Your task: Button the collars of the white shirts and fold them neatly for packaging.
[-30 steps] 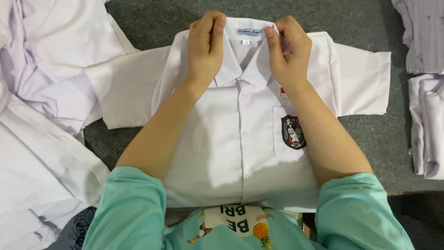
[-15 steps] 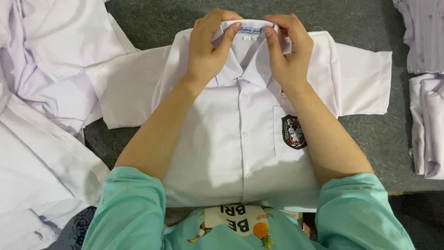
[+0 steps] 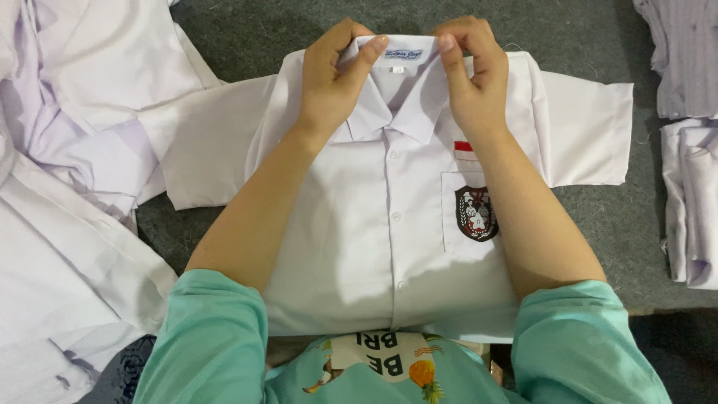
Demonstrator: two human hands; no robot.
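A white short-sleeved shirt (image 3: 389, 224) lies flat and buttoned on the grey table (image 3: 591, 224) — sleeves still spread, nothing folded. The left hand (image 3: 333, 82) and right hand (image 3: 471, 75) each pinch its collar (image 3: 400, 56). Loose white shirts (image 3: 67, 187) crowd one side; a folded stack (image 3: 692, 202) sits opposite.

Loose heap of white cotton shirts (image 3: 82, 172), left; folded white shirts, stacked (image 3: 692, 202), right; dark grey felt-covered tabletop (image 3: 591, 37).

Both forearms extended, left hand (image 3: 333, 82) and right hand (image 3: 470, 75) pinching, fingers curled
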